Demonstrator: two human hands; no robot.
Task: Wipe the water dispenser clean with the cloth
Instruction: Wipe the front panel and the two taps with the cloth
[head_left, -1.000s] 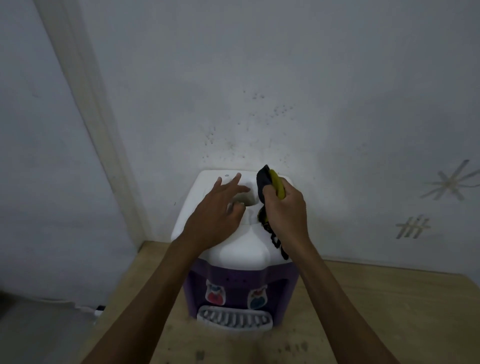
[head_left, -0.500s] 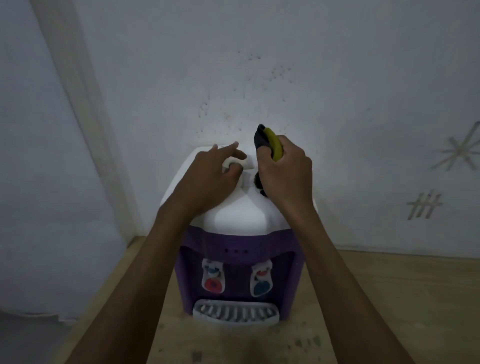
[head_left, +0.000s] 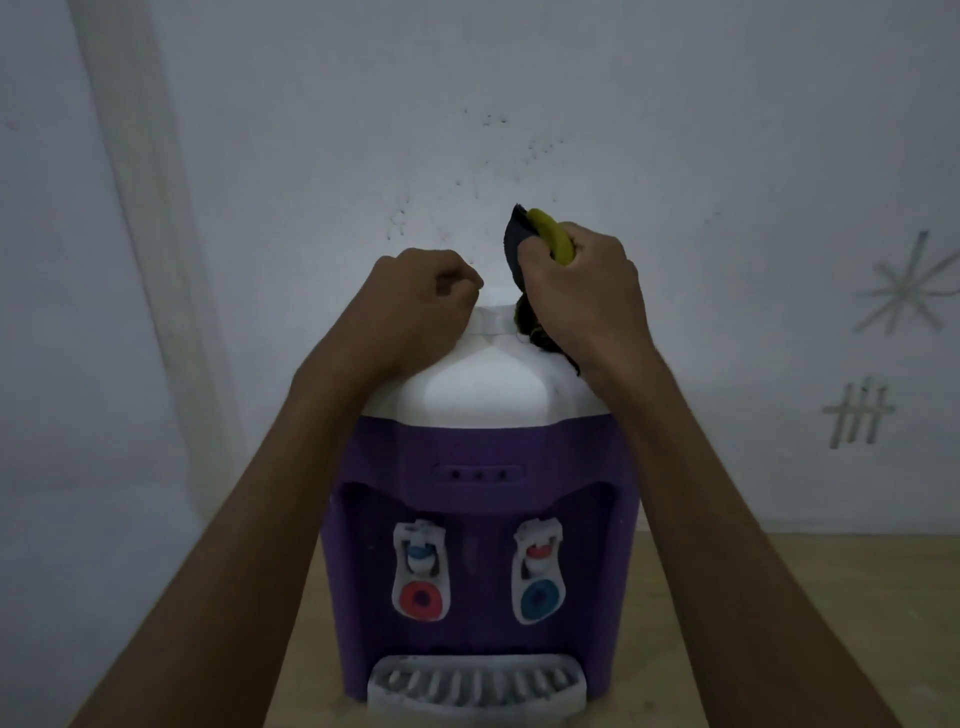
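Note:
A purple water dispenser (head_left: 478, 457) with a white top stands in the middle, facing me, with a red tap, a blue tap and a grey drip tray at its foot. My right hand (head_left: 582, 291) grips a bunched dark and yellow cloth (head_left: 545, 244) and presses it against the right side of the white top near the neck. My left hand (head_left: 410, 306) rests on the left of the top, its fingers curled over the rim of the neck. The opening of the top is hidden behind both hands.
The dispenser sits on a light wooden table (head_left: 831, 597) pushed against a white wall (head_left: 519, 104) with dark specks and scratched marks at the right. A pale vertical strip (head_left: 150, 260) runs down the wall at the left.
The view has dropped lower, so the dispenser's front now fills the frame. My left hand's fingers have curled from spread to closed on the top. My right hand stays on the top with the cloth.

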